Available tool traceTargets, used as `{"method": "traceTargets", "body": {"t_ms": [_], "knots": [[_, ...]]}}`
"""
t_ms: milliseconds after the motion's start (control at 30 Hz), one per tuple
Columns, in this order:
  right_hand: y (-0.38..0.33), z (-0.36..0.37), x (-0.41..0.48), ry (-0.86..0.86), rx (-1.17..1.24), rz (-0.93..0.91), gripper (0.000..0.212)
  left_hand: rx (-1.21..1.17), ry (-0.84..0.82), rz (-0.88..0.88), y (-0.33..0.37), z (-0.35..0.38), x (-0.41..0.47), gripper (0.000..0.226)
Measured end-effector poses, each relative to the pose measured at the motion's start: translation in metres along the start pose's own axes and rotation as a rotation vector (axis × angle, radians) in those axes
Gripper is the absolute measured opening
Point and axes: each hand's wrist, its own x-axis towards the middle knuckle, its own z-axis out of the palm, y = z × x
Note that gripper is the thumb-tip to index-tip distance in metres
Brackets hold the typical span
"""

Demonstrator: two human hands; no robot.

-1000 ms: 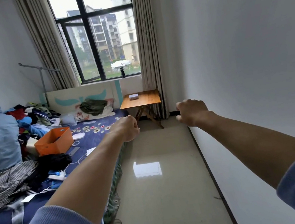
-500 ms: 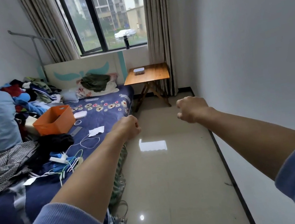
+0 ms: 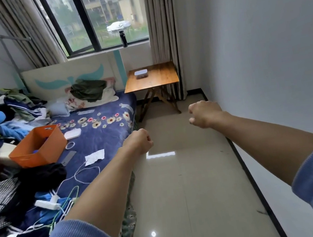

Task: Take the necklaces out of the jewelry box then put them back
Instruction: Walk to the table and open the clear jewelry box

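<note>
Two empty fists held out in front of you, with the jewelry box far off at 12 o'clock.

Your left hand [image 3: 138, 142] and right hand [image 3: 204, 114] are both curled closed, arms stretched forward over a glossy tiled floor [image 3: 183, 185], and neither has hold of anything. Ahead, at about 12 o'clock, a small lidded container that is probably the jewelry box [image 3: 141, 74] sits on a wooden folding table [image 3: 152, 79] under the window, well apart from both hands. Its lid looks closed; no necklaces are visible anywhere. A cluttered bed [image 3: 97, 130] runs along your 9 to 10 o'clock. By this view nothing has begun: you must reach the table, open the box, lift the necklaces out and return them.
</note>
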Motion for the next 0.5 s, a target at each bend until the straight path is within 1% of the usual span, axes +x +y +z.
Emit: {"method": "traceTargets", "body": {"t_ms": [200,333,500], "knots": [[0.009,0.041,0.146,-0.049,0.004,-0.017,0.031,-0.001,-0.021,-0.014,-0.016,-0.001,0.144,0.011],[0.013,0.053,0.249,-0.084,0.013,-0.036,0.030,-0.024,-0.040,-0.045,-0.026,-0.009,0.236,0.012],[-0.001,0.069,0.363,-0.144,0.011,-0.082,0.028,-0.045,-0.066,-0.092,-0.059,-0.024,0.334,0.012]]}}
